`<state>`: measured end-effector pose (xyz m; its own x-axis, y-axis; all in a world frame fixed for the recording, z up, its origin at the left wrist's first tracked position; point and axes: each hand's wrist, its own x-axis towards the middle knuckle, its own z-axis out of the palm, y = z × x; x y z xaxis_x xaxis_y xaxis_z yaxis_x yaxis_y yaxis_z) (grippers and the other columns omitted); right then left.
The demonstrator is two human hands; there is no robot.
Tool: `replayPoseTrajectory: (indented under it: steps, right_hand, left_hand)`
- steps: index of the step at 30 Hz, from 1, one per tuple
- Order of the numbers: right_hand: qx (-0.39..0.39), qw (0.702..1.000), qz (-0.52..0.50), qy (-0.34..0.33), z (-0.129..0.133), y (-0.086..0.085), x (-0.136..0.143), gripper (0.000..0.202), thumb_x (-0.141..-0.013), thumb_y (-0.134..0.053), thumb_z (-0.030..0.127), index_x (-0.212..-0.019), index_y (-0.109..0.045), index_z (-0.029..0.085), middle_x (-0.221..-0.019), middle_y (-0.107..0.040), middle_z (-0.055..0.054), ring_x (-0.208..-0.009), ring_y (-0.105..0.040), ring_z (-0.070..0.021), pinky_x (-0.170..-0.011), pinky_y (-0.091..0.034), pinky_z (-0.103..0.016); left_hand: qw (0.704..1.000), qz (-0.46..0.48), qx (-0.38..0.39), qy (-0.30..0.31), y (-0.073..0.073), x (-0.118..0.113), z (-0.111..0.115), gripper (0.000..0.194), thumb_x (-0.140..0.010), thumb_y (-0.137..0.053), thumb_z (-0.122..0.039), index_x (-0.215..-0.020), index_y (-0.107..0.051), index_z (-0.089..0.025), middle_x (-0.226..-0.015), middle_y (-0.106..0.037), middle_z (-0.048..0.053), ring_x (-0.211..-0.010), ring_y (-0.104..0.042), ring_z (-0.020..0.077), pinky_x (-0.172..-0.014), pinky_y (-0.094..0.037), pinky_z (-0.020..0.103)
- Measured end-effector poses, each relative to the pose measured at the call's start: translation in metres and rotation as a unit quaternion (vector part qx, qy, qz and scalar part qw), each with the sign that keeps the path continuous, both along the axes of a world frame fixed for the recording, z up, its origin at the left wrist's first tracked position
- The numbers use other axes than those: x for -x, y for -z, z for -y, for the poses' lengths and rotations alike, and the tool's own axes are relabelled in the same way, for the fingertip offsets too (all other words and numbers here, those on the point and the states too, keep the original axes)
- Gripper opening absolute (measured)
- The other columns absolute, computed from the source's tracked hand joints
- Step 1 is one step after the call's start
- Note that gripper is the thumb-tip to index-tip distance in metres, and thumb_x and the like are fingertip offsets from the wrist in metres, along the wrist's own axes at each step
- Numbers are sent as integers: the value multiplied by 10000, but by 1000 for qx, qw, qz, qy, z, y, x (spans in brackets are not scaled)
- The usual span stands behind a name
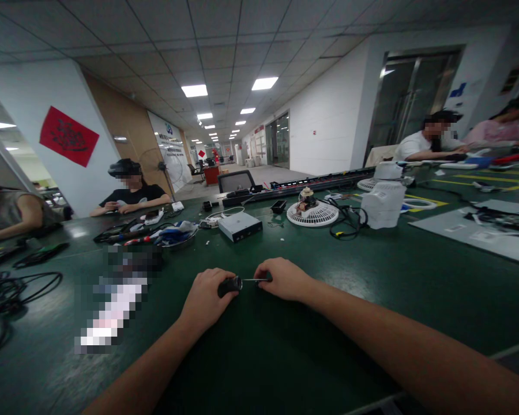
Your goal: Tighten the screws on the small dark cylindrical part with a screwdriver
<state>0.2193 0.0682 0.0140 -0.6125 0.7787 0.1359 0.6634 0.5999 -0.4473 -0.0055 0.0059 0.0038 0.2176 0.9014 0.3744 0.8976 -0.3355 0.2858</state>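
My left hand [208,294] is wrapped round a dark cylindrical handle [230,286], its round end facing right. From that end a thin metal shaft [251,280] runs across to my right hand [283,279]. The fingers of my right hand are pinched on a small dark piece [263,277] at the shaft's right end; what it is cannot be made out. Both hands are just above the green table [242,357], near its middle. Beyond them lies a silver and black box-shaped drive [241,226].
A white fan grille with a motor [312,213], black cables [348,223] and a white plastic housing [383,204] stand at the back right. Tools and a blue cloth [175,232] lie back left. Cables [17,288] coil at the far left. Several people sit round the table.
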Motion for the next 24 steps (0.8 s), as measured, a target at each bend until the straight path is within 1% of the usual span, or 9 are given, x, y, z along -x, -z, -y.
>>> replayPoseTrajectory:
  steps: [3,6,9,11,15,17,21,24]
  right_hand:
    - [-6,1000,3,22,-1,0,0,173,-803,-676,274,-956,-745,236,-957,-734,-36,-864,-667,-203,-726,-484,-295]
    - [-12,999,-48,13,2,-2,1,176,-830,-663,290,-973,-750,233,-955,-739,-29,-835,-660,-183,-705,-476,-280]
    - [-9,994,-111,-22,6,-5,3,182,-842,-666,270,-1001,-744,227,-919,-739,-14,-742,-637,-147,-649,-457,-253]
    - [-10,989,-141,-44,8,-5,5,169,-832,-690,256,-985,-748,216,-879,-733,-9,-707,-625,-134,-628,-447,-242]
    - [-45,976,-180,-114,9,-3,6,132,-821,-719,208,-943,-769,207,-883,-715,-20,-790,-643,-132,-722,-471,-234]
    - [-67,970,-191,-136,9,0,6,131,-829,-715,203,-946,-773,212,-894,-710,-25,-817,-648,-132,-754,-479,-234]
    - [-87,965,-208,-136,11,0,7,115,-818,-718,168,-916,-772,193,-868,-709,-32,-795,-650,-131,-740,-482,-231]
    - [-86,969,-199,-122,13,-4,8,84,-793,-733,158,-870,-760,181,-830,-699,-24,-756,-636,-130,-701,-468,-231]
  left_hand:
    - [1000,6,-18,2,-2,-3,3,201,-780,-652,-214,-978,-662,-243,-1010,-695,25,-972,-614,250,-880,-452,411]
    - [1000,11,-19,10,-3,-5,6,202,-774,-636,-185,-968,-648,-238,-998,-692,24,-950,-612,243,-864,-456,401]
    - [999,11,-27,17,-4,-7,7,190,-785,-644,-208,-974,-645,-232,-986,-688,32,-932,-608,242,-839,-460,393]
    - [999,9,-40,27,-5,-8,8,185,-795,-651,-224,-980,-642,-227,-977,-684,35,-929,-605,240,-836,-458,389]
    - [996,19,-55,64,-4,-10,10,178,-819,-646,-216,-996,-633,-226,-981,-674,33,-922,-606,218,-824,-465,360]
    - [994,24,-62,83,-3,-11,11,185,-836,-632,-209,-1021,-628,-223,-1007,-668,38,-929,-606,208,-820,-471,347]
    - [991,9,-78,107,0,-11,12,228,-850,-633,-219,-1078,-623,-219,-1043,-662,52,-940,-605,207,-819,-479,343]
    - [987,-5,-99,127,0,-11,13,236,-845,-646,-221,-1080,-623,-220,-1013,-671,48,-908,-611,206,-792,-481,345]
